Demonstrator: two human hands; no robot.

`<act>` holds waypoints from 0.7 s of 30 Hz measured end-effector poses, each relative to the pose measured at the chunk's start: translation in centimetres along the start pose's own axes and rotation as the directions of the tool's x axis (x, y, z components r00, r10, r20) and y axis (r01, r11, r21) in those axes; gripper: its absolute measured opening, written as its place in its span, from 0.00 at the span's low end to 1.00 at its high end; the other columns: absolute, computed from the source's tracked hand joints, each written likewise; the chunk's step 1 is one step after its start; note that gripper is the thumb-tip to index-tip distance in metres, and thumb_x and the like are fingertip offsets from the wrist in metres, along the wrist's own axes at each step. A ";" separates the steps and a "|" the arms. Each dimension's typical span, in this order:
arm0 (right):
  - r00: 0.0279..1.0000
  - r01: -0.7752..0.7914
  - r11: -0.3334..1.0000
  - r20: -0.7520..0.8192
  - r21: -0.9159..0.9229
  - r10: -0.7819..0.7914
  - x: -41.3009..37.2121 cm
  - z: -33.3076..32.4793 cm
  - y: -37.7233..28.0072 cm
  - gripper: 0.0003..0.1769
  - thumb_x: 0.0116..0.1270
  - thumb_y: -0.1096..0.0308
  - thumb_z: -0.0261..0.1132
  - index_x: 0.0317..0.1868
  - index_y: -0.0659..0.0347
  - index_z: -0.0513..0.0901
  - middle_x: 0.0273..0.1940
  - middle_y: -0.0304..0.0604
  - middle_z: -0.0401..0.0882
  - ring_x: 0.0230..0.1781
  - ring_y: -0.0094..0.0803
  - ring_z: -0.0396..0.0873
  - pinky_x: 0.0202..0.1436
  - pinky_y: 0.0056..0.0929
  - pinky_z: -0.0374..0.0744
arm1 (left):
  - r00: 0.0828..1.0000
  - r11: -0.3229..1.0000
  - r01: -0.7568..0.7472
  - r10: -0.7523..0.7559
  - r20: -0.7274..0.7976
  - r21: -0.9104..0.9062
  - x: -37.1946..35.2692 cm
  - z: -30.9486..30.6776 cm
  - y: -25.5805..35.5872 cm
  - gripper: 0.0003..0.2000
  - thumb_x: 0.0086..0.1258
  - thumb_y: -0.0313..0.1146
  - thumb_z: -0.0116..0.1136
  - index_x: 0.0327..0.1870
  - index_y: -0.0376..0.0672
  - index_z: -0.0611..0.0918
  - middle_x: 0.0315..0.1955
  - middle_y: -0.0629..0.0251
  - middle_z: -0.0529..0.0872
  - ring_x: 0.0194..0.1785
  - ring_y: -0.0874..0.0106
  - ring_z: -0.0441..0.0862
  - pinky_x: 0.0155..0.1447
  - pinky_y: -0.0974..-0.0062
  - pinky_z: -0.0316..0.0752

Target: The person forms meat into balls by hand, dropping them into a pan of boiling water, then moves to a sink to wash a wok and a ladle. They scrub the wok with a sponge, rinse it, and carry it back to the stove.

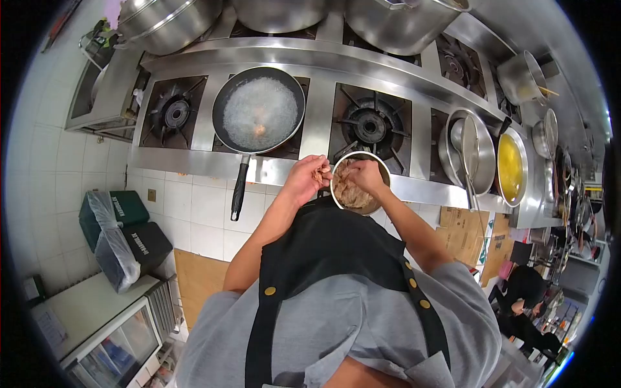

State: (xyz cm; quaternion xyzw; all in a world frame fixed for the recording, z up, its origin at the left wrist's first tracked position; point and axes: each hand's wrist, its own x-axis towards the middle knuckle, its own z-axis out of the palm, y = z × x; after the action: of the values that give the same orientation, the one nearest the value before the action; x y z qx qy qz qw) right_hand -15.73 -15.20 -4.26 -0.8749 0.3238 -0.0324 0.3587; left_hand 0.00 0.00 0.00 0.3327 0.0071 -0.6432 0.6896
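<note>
A metal bowl [383, 169] of brownish, shredded-looking food [351, 196] is at the stove's front edge, close against the black apron. My right hand [365, 176] reaches into it, fingers closed on some of the food. Just left of the rim, my left hand [306, 181] has its fingers curled round a small piece of the same food. Further left, a black frying pan [220, 107] sits on a burner, filled with bubbling, whitish liquid [259, 110] with a small orange-brown spot in it. Its handle points toward me.
Large steel pots [275, 14] line the back. Bare burners [370, 124] flank the pan. At the right are a steel pan with strainers [467, 152] and a pan of yellow liquid [510, 167]. Dark bins [123, 226] stand lower left; another person [527, 288] is lower right.
</note>
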 end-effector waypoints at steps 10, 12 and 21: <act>0.993 -0.030 0.988 -0.110 0.149 0.046 0.5 -1.5 0.4 0.08 0.48 0.68 0.63 0.26 0.64 0.84 0.24 0.50 0.82 0.24 0.47 0.81 0.33 0.37 0.79 | 0.999 0.998 -0.024 0.026 -0.039 0.051 0.7 0.9 0.6 0.07 0.69 0.33 0.53 0.37 0.38 0.76 0.30 0.63 0.80 0.31 0.69 0.81 0.33 0.74 0.76; 0.992 0.054 0.999 -0.110 -0.001 -0.054 0.0 -1.4 0.5 0.08 0.49 0.68 0.63 0.25 0.64 0.84 0.25 0.50 0.82 0.26 0.48 0.81 0.34 0.40 0.79 | 0.999 0.998 -0.014 0.017 -0.043 0.064 0.7 0.8 0.6 0.07 0.69 0.32 0.53 0.37 0.38 0.76 0.30 0.63 0.80 0.31 0.69 0.81 0.34 0.74 0.76; 0.989 0.144 0.986 -0.011 -0.085 -0.146 -1.5 0.9 2.2 0.14 0.44 0.65 0.70 0.30 0.64 0.84 0.24 0.61 0.78 0.28 0.52 0.79 0.36 0.42 0.78 | 1.000 0.997 0.018 -0.017 -0.023 0.075 0.6 1.2 0.3 0.06 0.69 0.31 0.52 0.37 0.37 0.76 0.30 0.64 0.79 0.33 0.70 0.80 0.33 0.74 0.73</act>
State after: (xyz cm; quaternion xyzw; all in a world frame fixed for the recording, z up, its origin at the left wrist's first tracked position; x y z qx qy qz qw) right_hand -17.83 -14.91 -6.08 -0.9101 0.2633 -0.0521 0.3157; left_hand -0.12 -1.13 0.84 0.3658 -0.0065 -0.6451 0.6708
